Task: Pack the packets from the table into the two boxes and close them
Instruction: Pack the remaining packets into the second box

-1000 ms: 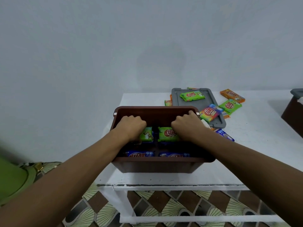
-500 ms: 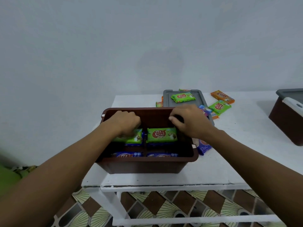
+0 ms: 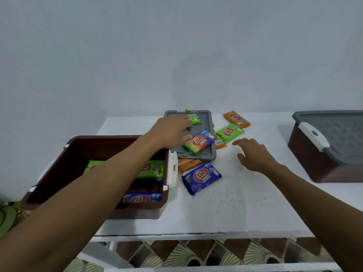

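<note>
An open brown box (image 3: 106,137) at the table's left holds green packets (image 3: 151,169) and blue packets (image 3: 141,197). Its grey lid (image 3: 205,122) lies flat behind it, carrying a rainbow packet (image 3: 198,142) and a small green packet (image 3: 194,118). My left hand (image 3: 172,132) reaches over the lid with fingers extended, its thumb touching the rainbow packet's edge and its fingertips at the small green one. My right hand (image 3: 253,154) hovers open above the table, fingers spread, next to a green packet (image 3: 229,132). A blue packet (image 3: 201,176) lies beside the box.
A second brown box (image 3: 314,165) with its grey lid (image 3: 337,130) on stands at the right edge. An orange packet (image 3: 236,118) lies at the back, and more orange packets (image 3: 188,164) poke out from under the flat lid. A wall rises behind the white table (image 3: 225,209).
Both hands have come out of the open box. The left hand moved right onto the flat lid, and the right hand moved out over the table. The view has swung right.
</note>
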`<act>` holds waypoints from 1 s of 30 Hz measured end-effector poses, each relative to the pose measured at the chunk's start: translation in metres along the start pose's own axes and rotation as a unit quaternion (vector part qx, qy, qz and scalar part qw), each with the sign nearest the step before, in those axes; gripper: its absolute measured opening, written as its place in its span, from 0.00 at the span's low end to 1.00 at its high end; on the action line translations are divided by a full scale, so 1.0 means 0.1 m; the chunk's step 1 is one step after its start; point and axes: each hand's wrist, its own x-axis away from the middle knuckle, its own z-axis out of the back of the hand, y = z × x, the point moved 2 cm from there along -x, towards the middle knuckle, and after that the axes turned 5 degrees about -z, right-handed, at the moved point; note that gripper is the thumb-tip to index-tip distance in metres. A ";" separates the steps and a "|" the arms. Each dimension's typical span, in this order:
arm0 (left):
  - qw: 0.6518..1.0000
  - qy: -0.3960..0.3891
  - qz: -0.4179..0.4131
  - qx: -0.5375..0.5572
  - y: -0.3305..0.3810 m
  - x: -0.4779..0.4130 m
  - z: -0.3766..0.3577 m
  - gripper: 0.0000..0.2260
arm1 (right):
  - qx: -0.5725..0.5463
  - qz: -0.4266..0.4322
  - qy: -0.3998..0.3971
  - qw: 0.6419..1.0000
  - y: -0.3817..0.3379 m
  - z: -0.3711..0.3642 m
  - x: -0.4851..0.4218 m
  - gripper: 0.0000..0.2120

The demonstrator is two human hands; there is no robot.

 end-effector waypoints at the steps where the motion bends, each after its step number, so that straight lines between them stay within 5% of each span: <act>1: 1.000 -0.013 0.003 -0.004 0.02 -0.11 -0.04 0.12 | 0.005 -0.004 -0.012 1.000 0.07 -0.02 -0.07 0.23; 8: 0.984 -0.152 0.085 -0.030 -0.13 -0.73 -0.41 0.22 | -0.023 0.027 -0.029 0.999 0.23 -0.21 -0.56 0.28; 14: 0.975 -0.179 0.128 -0.027 -0.31 -1.01 -0.71 0.29 | -0.036 0.010 0.112 0.993 0.33 -0.43 -0.61 0.24; 20: 0.949 -0.242 0.200 -0.037 -0.59 -1.25 -0.93 0.36 | -0.113 -0.002 0.099 0.989 0.38 -0.46 -0.68 0.29; 25: 0.948 -0.234 0.212 -0.034 -0.61 -1.33 -0.98 0.37 | -0.119 -0.044 0.113 0.986 0.42 -0.44 -0.68 0.37; 30: 0.951 -0.224 0.205 -0.051 -0.58 -1.35 -0.96 0.31 | -0.118 -0.054 0.118 0.985 0.40 -0.42 -0.66 0.34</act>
